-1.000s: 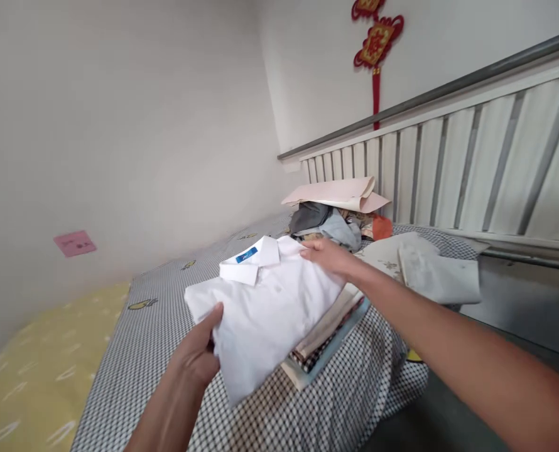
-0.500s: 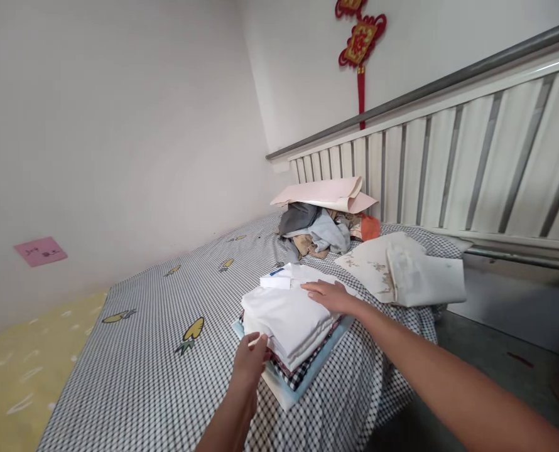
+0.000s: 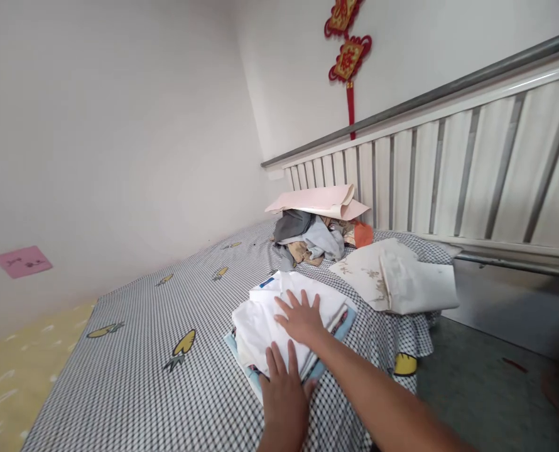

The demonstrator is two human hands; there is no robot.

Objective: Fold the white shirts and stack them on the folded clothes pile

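Left hand (image 3: 285, 394) has joined right hand (image 3: 304, 320) flat on white shirt (image 3: 252, 326), each grip spread.

Unreadable markings on blue collar label (image 3: 266, 283), pink note (image 3: 23, 261), red-gold ornament (image 3: 348, 59).

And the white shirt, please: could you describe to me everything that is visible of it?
The white shirt looks like thin, plain woven fabric, lightly creased. It is folded into a flat bundle, with the collar at the far end and a small blue label inside it. It lies on top of other folded clothes on the checked bedcover. The right hand rests spread on its upper face; the left hand's fingers touch its near part. The hands hide any buttons there.
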